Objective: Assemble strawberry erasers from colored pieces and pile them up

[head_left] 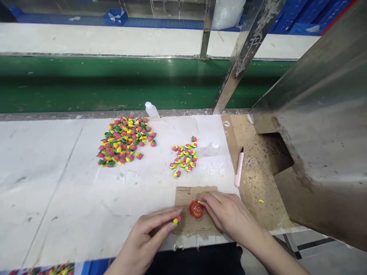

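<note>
My left hand (149, 236) pinches a small red, yellow and green toy piece (177, 219) between thumb and fingertips at the near edge of the table. My right hand (226, 214) rests on a brown cardboard scrap (189, 193), its fingertips touching a small red glossy cap (196, 209) that lies on the cardboard. A tiny yellow bit shows at the right fingertips.
A big heap of the same coloured pieces (124, 140) lies farther back on the white table (57, 183), with a smaller group (184, 156) to its right. A small white bottle (151, 110), a clear cap (212, 147) and a pink knife (239, 168) lie nearby. A metal chute (321, 126) fills the right.
</note>
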Tool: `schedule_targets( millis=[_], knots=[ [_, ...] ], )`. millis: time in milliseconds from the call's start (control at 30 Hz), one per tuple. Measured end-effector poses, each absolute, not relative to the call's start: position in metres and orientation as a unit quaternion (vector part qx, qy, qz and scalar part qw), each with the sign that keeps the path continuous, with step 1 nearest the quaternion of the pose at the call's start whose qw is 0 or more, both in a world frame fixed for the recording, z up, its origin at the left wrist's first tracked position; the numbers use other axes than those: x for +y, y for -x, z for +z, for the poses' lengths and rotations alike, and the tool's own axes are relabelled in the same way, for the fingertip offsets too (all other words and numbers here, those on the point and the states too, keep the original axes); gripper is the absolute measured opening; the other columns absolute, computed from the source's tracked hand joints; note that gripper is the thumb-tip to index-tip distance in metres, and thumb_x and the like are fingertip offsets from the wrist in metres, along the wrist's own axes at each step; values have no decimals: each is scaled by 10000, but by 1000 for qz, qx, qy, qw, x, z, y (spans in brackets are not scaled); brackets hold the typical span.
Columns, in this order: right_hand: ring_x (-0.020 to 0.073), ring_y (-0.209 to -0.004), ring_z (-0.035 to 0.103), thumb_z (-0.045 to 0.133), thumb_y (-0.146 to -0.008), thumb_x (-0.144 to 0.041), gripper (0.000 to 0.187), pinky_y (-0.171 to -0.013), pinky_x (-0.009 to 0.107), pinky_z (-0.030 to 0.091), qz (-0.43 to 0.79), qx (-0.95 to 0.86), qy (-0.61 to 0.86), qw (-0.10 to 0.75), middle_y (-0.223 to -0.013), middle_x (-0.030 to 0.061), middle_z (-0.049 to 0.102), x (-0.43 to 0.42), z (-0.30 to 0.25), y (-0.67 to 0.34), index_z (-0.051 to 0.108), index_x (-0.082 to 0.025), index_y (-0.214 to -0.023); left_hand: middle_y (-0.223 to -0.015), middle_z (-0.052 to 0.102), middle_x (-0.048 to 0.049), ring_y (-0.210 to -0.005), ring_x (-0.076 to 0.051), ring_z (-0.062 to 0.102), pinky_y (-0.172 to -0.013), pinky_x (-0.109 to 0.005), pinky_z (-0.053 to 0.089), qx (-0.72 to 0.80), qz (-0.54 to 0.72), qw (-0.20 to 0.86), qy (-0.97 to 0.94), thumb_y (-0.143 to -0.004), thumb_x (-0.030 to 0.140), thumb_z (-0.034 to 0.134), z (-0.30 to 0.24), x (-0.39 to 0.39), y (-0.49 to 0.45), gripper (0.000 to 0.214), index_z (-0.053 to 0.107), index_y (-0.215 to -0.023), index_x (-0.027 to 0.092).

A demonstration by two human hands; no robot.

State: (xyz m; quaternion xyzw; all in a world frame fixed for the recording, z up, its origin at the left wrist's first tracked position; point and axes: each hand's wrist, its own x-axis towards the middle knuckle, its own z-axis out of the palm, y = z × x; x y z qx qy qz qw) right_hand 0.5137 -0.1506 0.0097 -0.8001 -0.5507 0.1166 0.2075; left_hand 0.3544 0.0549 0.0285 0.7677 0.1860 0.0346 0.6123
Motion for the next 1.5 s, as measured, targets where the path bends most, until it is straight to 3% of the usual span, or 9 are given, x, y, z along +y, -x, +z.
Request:
schedule_targets(
  millis=[200,300,400,500,633,933,1233,1367,1500],
  knots=[
    [213,-736,717,496,-1036,-97,160,-630,294,485,129,-551,801,196,-899,49,753,-150,11,-514,622,-175,-1096,-942,885,-86,-739,-229,841,-721,-269,693,246,10,735,-632,-874,435,821,9,54,-351,224,889,-1015,276],
    [216,-768,724,499,-1036,-99,152,-656,292,493,134,-548,802,196,-934,59,758,-151,11,-513,617,-173,-1097,-959,885,-101,-802,-250,846,-732,-261,686,277,-7,778,-564,-758,426,926,-1,56,-344,284,891,-975,245],
    [213,-736,712,502,-1033,-98,139,-634,284,476,139,-546,804,191,-877,45,740,-150,11,-514,616,-176,-1040,-940,888,-89,-810,-255,850,-716,-246,685,269,30,743,-612,-704,311,960,-1,54,-345,215,894,-899,252],
    [214,-731,707,507,-1029,-90,137,-630,283,474,143,-550,801,188,-859,41,728,-151,11,-515,614,-176,-1035,-890,889,-54,-818,-242,851,-765,-248,684,219,92,641,-730,-722,188,911,5,47,-354,153,890,-849,271],
    [223,-751,716,489,-1043,-88,173,-647,300,492,143,-557,796,190,-917,57,740,-157,12,-515,609,-174,-1131,-878,888,-31,-743,-217,846,-726,-230,684,199,126,563,-792,-741,171,879,8,42,-364,165,875,-879,261],
    [224,-769,723,497,-1036,-82,185,-662,315,512,152,-555,797,184,-940,60,742,-161,13,-511,618,-174,-1141,-895,887,-30,-767,-224,849,-724,-251,691,189,124,544,-808,-784,213,864,5,41,-362,127,848,-904,248],
    [239,-746,710,616,-939,-21,182,-628,318,486,175,-577,785,142,-891,25,705,-146,19,-525,602,-187,-1012,-925,887,-42,-799,-218,848,-737,-243,687,174,136,554,-803,-808,207,854,4,41,-362,107,842,-909,242],
    [245,-763,728,510,-1021,-59,187,-635,326,502,149,-569,788,180,-930,49,730,-157,15,-517,591,-180,-1137,-937,885,-53,-801,-229,846,-725,-260,693,178,124,558,-801,-816,202,846,4,40,-362,113,838,-924,234],
    [219,-735,723,392,-1102,-134,213,-652,316,513,125,-552,791,233,-916,63,742,-164,12,-505,598,-179,-1135,-959,884,-66,-778,-234,844,-687,-272,699,190,102,574,-790,-836,223,827,3,40,-362,121,839,-956,228]
  ],
)
